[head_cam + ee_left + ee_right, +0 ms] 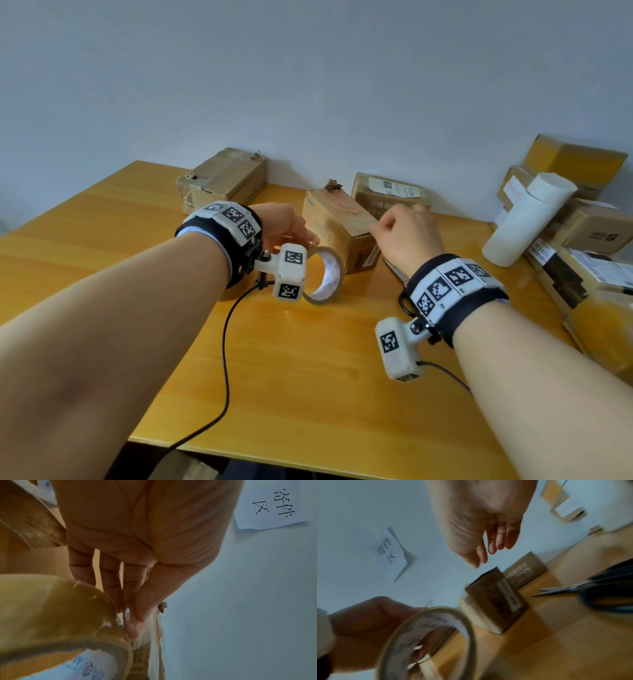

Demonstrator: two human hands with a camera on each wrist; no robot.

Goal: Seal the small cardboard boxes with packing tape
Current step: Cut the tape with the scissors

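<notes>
A roll of clear packing tape (337,263) stands on edge on the yellow table (308,370). My left hand (308,238) grips its top rim, thumb on the near side (130,615). A short translucent flap sticks up from the roll (467,626). Just behind the roll sits a small worn cardboard box (329,226) with old tape on its top. My right hand (380,224) hovers at that box's near top corner. Its fingers are loosely curled and nothing shows between them (486,557). The right wrist view is blurred.
Black-handled scissors (394,270) lie on the table under my right wrist. More boxes stand along the wall (222,181) (387,192). A heap of boxes (589,222) and a white cylinder (524,222) fill the right side. A cable (224,342) trails over the front edge.
</notes>
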